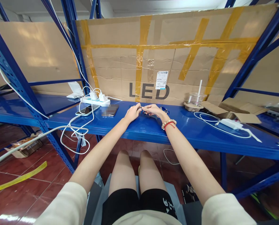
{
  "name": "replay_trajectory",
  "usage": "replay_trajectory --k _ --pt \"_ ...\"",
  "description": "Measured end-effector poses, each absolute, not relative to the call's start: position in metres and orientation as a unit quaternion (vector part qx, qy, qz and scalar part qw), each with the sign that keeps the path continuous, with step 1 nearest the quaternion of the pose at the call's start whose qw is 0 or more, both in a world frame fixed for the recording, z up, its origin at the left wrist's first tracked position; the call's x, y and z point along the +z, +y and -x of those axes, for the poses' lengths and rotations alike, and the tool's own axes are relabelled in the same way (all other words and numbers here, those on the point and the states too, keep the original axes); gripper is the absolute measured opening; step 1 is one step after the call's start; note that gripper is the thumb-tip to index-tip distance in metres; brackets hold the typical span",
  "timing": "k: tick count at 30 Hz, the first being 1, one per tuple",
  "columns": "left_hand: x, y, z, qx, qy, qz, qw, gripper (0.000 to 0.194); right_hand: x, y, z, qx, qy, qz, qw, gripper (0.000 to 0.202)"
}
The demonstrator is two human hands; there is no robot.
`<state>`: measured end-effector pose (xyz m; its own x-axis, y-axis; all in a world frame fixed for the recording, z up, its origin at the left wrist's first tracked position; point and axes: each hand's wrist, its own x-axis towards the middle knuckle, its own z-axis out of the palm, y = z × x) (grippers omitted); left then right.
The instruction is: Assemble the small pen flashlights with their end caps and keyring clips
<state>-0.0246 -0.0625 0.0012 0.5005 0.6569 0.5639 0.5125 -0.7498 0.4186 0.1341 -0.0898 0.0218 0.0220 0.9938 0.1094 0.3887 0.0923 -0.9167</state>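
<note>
Both hands meet at the middle of the glossy blue metal shelf: the left hand and the right hand pinch a small dark metal object between their fingertips, too small to identify, held just above the shelf surface. It appears to be fine assembly or fitting work in mid-step; the next move calls for steady fingertip control. A blue-and-metal clip-like item lies just beside the right hand; two phones rest to the left.
</note>
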Motion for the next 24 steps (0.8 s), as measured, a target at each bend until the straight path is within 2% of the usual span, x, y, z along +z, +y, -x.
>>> replay_trajectory --k 24 --pt "-0.0045 -0.0556 0.0212 0.344 0.385 -0.846 0.136 0.019 0.0171 -0.0854 -0.1327 0.358 -0.603 0.55 0.454 0.033"
